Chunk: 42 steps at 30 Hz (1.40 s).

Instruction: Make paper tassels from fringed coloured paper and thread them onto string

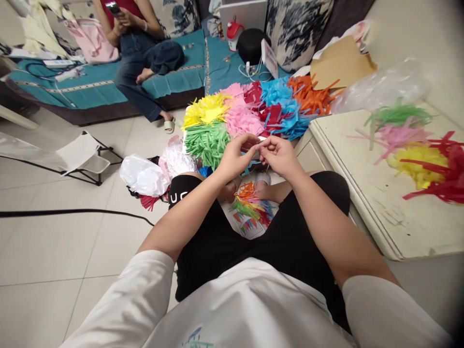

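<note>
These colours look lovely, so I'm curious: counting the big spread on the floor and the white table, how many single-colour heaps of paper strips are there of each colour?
Yellow heaps: 2
Green heaps: 2
Pink heaps: 2
Red heaps: 2
Blue heap: 1
Orange heap: 1
Total: 10

Pale paper strip (261,139), small and largely hidden, pinched between left hand (235,159) and right hand (280,154), mid-scene above the lap.
</note>
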{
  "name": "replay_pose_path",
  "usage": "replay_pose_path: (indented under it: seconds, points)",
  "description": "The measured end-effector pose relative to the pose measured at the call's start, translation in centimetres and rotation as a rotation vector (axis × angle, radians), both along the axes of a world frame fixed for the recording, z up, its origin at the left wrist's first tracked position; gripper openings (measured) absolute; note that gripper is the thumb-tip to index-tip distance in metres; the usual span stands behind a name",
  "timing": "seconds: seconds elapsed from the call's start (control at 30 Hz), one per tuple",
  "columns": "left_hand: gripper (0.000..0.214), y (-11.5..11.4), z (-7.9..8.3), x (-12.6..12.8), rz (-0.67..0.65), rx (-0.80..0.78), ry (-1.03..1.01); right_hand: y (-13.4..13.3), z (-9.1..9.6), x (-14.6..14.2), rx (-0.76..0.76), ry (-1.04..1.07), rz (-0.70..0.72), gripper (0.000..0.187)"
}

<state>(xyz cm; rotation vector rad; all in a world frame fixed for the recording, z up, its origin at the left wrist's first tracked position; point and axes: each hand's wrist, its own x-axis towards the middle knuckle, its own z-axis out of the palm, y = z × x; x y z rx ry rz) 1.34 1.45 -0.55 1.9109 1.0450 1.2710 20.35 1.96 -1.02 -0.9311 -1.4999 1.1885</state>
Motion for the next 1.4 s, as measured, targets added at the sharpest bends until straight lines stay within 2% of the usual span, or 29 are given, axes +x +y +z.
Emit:
replay_pose_path:
  seconds: [0.07, 0.17, 0.3, 0.43, 0.57, 0.63, 0.7, 0.8, 0.87, 0.93, 1.03, 1.1, 1.17, 1.23, 1.3, 1.33, 1.4]
  points:
    - [0.014, 0.1, 0.1, -0.2, -0.036, 0.039, 0.032, -0.1, 0.0, -0.1, -0.027, -0.030, 0.014, 0.060]
    - [0.010, 0.0, 0.3, -0.3, -0.019, 0.118, 0.102, -0.2, 0.0, -0.2, -0.046, -0.070, 0.034, 0.062]
    - [0.012, -0.1, 0.2, -0.2, 0.033, 0.092, 0.061, -0.2, -0.1, 0.0, -0.010, -0.103, 0.079, 0.060]
    - [0.015, 0.6, 0.3, -0.4, 0.088, -0.009, -0.254, -0.2, -0.5, 0.1, -0.042, -0.262, 0.134, 0.037]
    - [0.027, 1.7, 1.1, -1.4, 0.085, -0.185, -0.688, -1.3, -1.9, -1.7, -0.157, -0.743, 0.308, 0.012]
    - [0.028, 2.1, 1.6, -1.9, 0.060, -0.274, -0.813, -2.2, -3.1, -3.2, -0.172, -0.951, 0.421, 0.012]
    - [0.025, 2.1, 2.1, -2.1, 0.019, -0.343, -0.874, -3.1, -4.1, -4.8, -0.192, -1.049, 0.507, 0.021]
    - [0.020, 1.5, 2.8, -1.8, -0.059, -0.432, -0.908, -3.3, -4.5, -5.9, -0.207, -1.051, 0.589, 0.033]
    - [0.021, 1.0, 3.2, -1.3, -0.097, -0.489, -0.917, -2.8, -3.9, -5.8, -0.159, -0.981, 0.593, 0.029]
    - [0.024, 0.6, 3.6, -1.0, -0.109, -0.533, -0.936, -2.1, -3.0, -5.0, -0.074, -0.908, 0.498, 0.020]
    - [0.025, 0.4, 3.9, -1.2, -0.111, -0.546, -0.988, -1.8, -2.3, -4.0, 0.008, -0.928, 0.349, 0.024]
    - [0.024, 0.5, 3.8, -1.8, -0.127, -0.523, -1.000, -2.4, -2.7, -3.9, -0.029, -1.003, 0.393, 0.018]
    - [0.023, 0.6, 3.6, -2.3, -0.143, -0.461, -0.983, -3.1, -3.5, -4.1, -0.096, -1.050, 0.504, 0.013]
    - [0.026, 0.6, 3.2, -2.7, -0.167, -0.418, -0.967, -3.6, -4.0, -4.4, -0.145, -1.065, 0.586, 0.039]
    - [0.030, 0.4, 2.9, -2.8, -0.201, -0.410, -0.949, -3.6, -3.8, -4.0, -0.121, -1.032, 0.582, 0.069]
    - [0.032, 0.3, 2.8, -2.7, -0.215, -0.408, -0.935, -3.5, -3.3, -3.3, -0.083, -1.004, 0.544, 0.079]
    - [0.036, 0.1, 2.6, -2.5, -0.237, -0.406, -0.905, -3.1, -1.6, -0.5, 0.033, -0.899, 0.371, 0.082]
